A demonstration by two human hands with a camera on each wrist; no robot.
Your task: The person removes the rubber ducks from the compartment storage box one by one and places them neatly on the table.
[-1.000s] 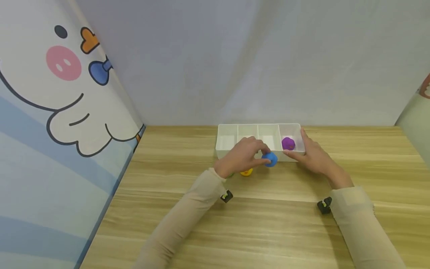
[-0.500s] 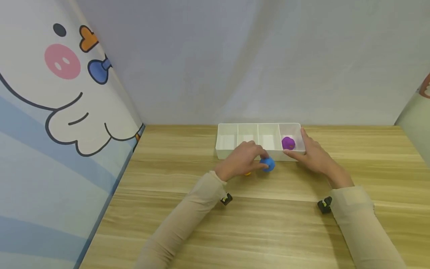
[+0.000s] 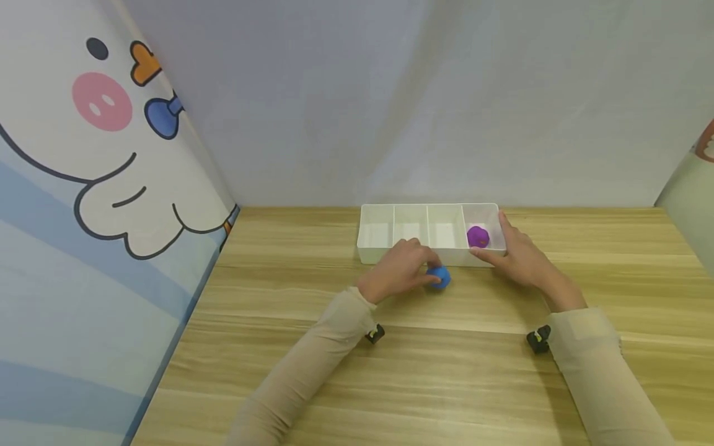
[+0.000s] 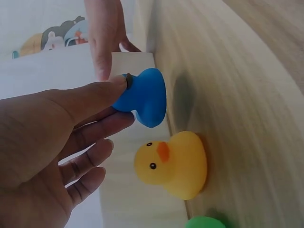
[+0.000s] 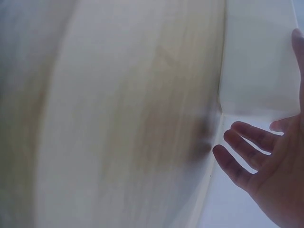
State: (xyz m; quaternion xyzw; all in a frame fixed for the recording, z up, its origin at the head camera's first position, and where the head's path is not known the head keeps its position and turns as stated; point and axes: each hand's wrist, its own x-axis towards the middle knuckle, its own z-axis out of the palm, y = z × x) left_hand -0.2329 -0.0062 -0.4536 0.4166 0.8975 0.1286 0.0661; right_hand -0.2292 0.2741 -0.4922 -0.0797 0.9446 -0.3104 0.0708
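My left hand (image 3: pixel 403 267) pinches a blue rubber duck (image 4: pixel 151 97) between thumb and fingertips, just in front of the white divided box (image 3: pixel 413 257). In the left wrist view the duck hangs over the table, its shadow apart from it. Close by sits a yellow rubber duck (image 4: pixel 183 166), with the top of a green thing (image 4: pixel 205 223) at the lower edge; the left hand hides both in the head view. My right hand (image 3: pixel 521 257) holds the box's right front corner, thumb along the front rim and index finger on the end wall; its other fingers are spread.
A purple toy (image 3: pixel 478 236) lies in the box's rightmost compartment. The box stands at the back of the wooden table (image 3: pixel 446 384), close to a grey backdrop (image 3: pixel 312 111). A cartoon-printed panel (image 3: pixel 50 260) borders the left side.
My left hand has drawn the blue duck down and left, away from the box's front wall, and now covers the yellow duck in the head view. The right hand stays at the corner.
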